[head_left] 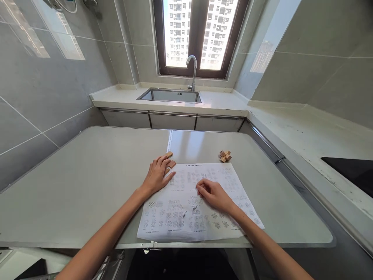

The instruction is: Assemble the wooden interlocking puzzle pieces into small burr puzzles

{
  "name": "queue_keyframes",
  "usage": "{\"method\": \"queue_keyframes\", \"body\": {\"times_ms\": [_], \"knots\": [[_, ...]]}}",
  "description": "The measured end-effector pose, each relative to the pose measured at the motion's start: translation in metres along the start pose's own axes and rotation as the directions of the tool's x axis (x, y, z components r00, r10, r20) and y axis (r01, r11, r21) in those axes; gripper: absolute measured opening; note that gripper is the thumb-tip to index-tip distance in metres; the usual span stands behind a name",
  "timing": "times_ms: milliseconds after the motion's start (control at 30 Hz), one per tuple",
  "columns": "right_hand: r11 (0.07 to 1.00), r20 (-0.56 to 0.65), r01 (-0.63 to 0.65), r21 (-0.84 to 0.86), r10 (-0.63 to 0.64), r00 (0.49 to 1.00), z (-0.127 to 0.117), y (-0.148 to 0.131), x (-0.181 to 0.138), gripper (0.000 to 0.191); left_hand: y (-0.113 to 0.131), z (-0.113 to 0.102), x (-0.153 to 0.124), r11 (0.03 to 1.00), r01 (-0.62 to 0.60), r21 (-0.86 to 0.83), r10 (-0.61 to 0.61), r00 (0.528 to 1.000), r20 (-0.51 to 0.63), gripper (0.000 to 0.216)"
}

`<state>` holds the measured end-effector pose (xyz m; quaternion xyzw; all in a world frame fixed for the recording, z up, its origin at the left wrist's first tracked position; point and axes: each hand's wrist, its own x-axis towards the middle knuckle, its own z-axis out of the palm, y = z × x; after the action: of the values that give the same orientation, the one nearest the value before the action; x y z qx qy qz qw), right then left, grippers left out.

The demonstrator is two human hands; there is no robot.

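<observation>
We see the left hand (157,175) lying flat at the upper left corner of the instruction sheet (198,202), fingers released and spread over loose wooden pieces (170,159) at the sheet's edge; it seems to pin both pieces and paper in place, gripping neither. The right hand (214,194) rests on the middle of the sheet with its fingers curled inward, fingertips pressed to the printed diagrams; whether they pinch anything small we cannot tell. An assembled wooden puzzle (225,156) stands just beyond the sheet's upper right corner, apart from both hands.

The sheet lies squarely before us on a pale grey table (87,186), whose seam runs up from the sheet's top edge. Beyond it we see a white counter (122,97) with a steel sink (170,95) and curved tap (192,72) beneath a dark-framed window (199,35). Grey tiles cover the walls, and a black hob (352,171) sits in the counter on the right.
</observation>
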<state>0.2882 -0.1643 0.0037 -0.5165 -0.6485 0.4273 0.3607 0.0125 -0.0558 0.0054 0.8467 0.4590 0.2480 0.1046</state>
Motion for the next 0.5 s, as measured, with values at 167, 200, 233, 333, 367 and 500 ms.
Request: {"method": "queue_keyframes", "body": {"times_ms": [167, 200, 233, 333, 367, 500], "knots": [[0.999, -0.019, 0.032, -0.043, -0.033, 0.999, 0.01, -0.008, -0.048, 0.022, -0.015, -0.004, -0.002, 0.996, 0.085, 0.04, -0.089, 0.991, 0.104, 0.068], [0.998, -0.036, 0.035, -0.049, -0.036, 0.999, 0.011, -0.008, -0.054, 0.021, -0.014, -0.006, -0.003, 0.995, 0.086, 0.04, -0.09, 0.99, 0.107, 0.066], [0.998, -0.053, 0.036, -0.055, -0.039, 0.998, 0.013, -0.007, -0.058, 0.021, -0.012, -0.009, -0.004, 0.996, 0.085, 0.04, -0.089, 0.99, 0.108, 0.063], [0.997, -0.094, 0.054, -0.062, -0.059, 0.994, 0.016, -0.003, -0.064, 0.02, -0.005, -0.018, -0.01, 0.997, 0.063, 0.04, -0.067, 0.992, 0.109, 0.051], [0.996, -0.105, 0.068, -0.064, -0.075, 0.992, 0.018, -0.001, -0.065, 0.02, -0.001, -0.02, -0.014, 0.998, 0.051, 0.043, -0.055, 0.993, 0.108, 0.048], [0.987, -0.141, 0.125, -0.097, -0.138, 0.98, 0.023, 0.008, -0.065, 0.021, 0.017, -0.025, -0.039, 0.999, -0.007, 0.046, 0.003, 0.995, 0.1, 0.043]]}}
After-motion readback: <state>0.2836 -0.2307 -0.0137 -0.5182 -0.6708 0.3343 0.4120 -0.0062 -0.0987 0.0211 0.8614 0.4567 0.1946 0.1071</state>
